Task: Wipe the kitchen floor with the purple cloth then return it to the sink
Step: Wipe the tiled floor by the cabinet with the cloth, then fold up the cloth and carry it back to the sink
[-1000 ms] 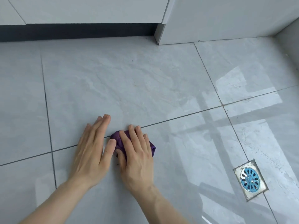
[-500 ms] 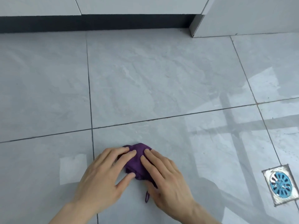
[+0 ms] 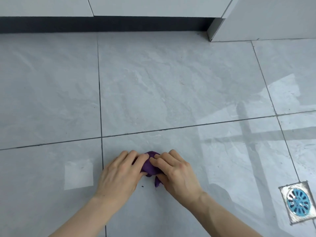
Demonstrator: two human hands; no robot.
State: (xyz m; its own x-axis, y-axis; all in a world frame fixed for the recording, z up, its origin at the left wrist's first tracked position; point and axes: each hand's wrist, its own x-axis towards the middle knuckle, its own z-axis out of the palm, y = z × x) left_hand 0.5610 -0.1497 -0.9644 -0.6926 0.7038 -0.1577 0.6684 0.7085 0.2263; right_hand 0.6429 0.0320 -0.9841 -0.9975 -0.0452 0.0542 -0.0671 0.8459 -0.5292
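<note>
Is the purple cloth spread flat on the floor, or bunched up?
Bunched up: the purple cloth is a small wad between the left hand and right hand.

Cloth [image 3: 150, 165] deep purple, plain; floor tiles [image 3: 171, 86] pale grey with faint white marbled veining, dark grout lines; floor drain [image 3: 298, 202] bright blue slotted disc in silvery square frame; cabinet fronts [image 3: 153, 6] white over black plinth [image 3: 102, 24].
</note>
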